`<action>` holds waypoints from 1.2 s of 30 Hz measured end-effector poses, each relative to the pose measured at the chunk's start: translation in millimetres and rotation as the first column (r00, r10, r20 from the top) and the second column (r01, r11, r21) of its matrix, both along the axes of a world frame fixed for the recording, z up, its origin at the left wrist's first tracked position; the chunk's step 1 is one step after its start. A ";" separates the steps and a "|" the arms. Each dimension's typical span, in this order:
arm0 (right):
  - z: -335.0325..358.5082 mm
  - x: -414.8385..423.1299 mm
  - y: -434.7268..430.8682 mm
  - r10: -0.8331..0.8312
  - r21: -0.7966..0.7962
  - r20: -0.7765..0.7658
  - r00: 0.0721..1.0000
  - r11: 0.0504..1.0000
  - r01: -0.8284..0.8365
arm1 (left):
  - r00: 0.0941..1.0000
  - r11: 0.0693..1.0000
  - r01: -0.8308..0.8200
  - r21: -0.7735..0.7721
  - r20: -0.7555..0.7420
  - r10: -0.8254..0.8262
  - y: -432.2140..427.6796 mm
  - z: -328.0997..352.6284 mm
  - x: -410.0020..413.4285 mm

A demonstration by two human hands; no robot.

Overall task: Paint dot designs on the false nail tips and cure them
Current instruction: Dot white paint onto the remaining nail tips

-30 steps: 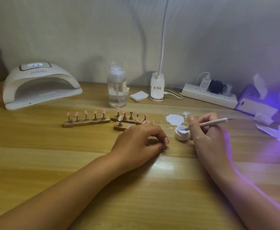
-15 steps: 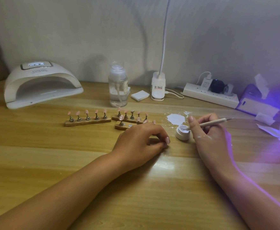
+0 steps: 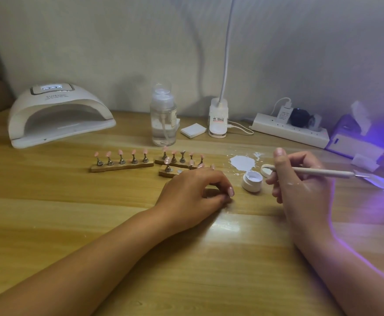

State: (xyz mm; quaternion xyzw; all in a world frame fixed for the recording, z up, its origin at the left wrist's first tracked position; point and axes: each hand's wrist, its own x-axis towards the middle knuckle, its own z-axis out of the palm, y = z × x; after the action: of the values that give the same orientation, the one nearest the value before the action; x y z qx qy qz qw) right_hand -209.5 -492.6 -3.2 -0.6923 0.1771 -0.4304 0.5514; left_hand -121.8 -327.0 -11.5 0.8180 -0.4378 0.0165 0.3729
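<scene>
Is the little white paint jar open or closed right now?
Open. White paint shows inside the paint jar, and its lid lies beside it.

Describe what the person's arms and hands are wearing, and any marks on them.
No sleeves, gloves, watch or rings show on either arm. The left hand has a glossy pale-pink nail. Small white flecks dot the back of the right hand.

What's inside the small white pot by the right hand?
White paint, seen through the open top of the pot; the paint covers its depth and the pot's bottom. The lid lies off, beside the right hand.
</scene>
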 end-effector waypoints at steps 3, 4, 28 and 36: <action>3.9 -1.0 7.3 0.070 0.162 0.045 0.997 0.984 -0.077 | 1.000 1.000 -0.004 0.004 0.004 0.004 0.1 -0.5 0.4; 3.4 -0.9 12.1 0.117 0.210 0.039 0.992 0.970 -0.122 | 1.000 1.000 -0.004 0.001 0.005 0.004 0.1 -0.7 0.4; -1.3 1.8 33.2 0.279 0.230 -0.167 0.946 0.944 -0.238 | 0.999 1.000 -0.023 -0.006 0.024 0.023 -0.9 0.2 0.3; 0.2 1.2 33.4 0.280 0.233 -0.154 0.948 0.942 -0.240 | 0.999 1.000 -0.019 -0.014 0.029 0.020 -1.0 -1.9 1.5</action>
State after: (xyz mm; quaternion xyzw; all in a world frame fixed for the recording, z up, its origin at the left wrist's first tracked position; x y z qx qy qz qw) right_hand -208.3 -459.2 -3.0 -0.6840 0.1789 -0.2662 0.6551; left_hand -120.3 -328.0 -13.4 0.8193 -0.4349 0.0349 0.3719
